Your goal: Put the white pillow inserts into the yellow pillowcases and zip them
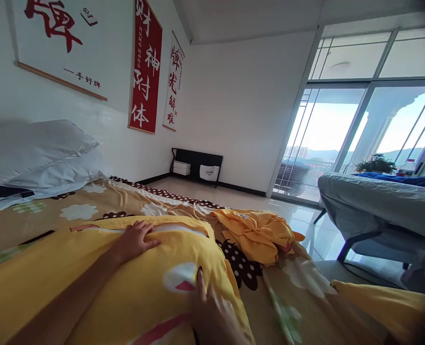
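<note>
A plump yellow pillowcase [126, 287] with pink and white prints lies on the bed in front of me, filled out like a pillow. Along its far side runs a long opening, where a white strip of the filling [179, 229] shows. My left hand [138, 239] rests on the cover at this opening, fingers over the edge and thumb stretched out. Lower right, my right hand [217, 314] lies on the cover beside a white and pink print. One digit of it is extended; the others are smeared by motion.
A crumpled orange-yellow cloth [257, 232] lies on the flowered bedsheet [305, 273] to the right. White pillows [40, 153] are stacked at left. Another yellow cloth [384, 302] is at the lower right, near a grey padded chair [377, 206]. A low black rack [198, 165] stands against the wall.
</note>
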Action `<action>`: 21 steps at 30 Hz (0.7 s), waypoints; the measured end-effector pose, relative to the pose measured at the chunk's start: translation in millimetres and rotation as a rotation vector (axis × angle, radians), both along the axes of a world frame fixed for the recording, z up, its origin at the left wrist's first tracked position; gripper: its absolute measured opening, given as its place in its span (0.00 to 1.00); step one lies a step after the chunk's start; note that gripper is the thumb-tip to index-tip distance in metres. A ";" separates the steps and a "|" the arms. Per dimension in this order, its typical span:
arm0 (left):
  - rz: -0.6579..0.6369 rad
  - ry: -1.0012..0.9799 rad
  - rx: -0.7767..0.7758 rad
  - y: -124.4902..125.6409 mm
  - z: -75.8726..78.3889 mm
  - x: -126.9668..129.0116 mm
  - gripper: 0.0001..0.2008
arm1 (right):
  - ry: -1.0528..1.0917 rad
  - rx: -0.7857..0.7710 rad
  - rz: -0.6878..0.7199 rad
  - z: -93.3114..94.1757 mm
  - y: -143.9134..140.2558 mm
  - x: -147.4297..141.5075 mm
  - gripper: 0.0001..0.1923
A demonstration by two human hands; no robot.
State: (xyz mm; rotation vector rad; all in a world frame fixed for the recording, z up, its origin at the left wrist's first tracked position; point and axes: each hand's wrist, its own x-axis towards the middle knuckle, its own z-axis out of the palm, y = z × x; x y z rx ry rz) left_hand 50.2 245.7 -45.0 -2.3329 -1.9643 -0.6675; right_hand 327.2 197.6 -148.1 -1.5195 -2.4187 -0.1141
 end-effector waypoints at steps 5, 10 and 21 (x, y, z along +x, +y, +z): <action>-0.123 0.035 0.010 -11.8 5.2 12.8 0.17 | -0.018 -0.146 0.013 -33.3 -3.6 -22.2 0.13; -0.009 -0.068 0.160 -25.0 26.4 19.8 0.14 | 0.033 -0.071 -0.109 -15.7 22.8 -20.5 0.18; -0.391 0.265 -0.143 -85.0 18.4 80.1 0.08 | 0.182 0.201 -0.291 37.6 44.0 27.6 0.20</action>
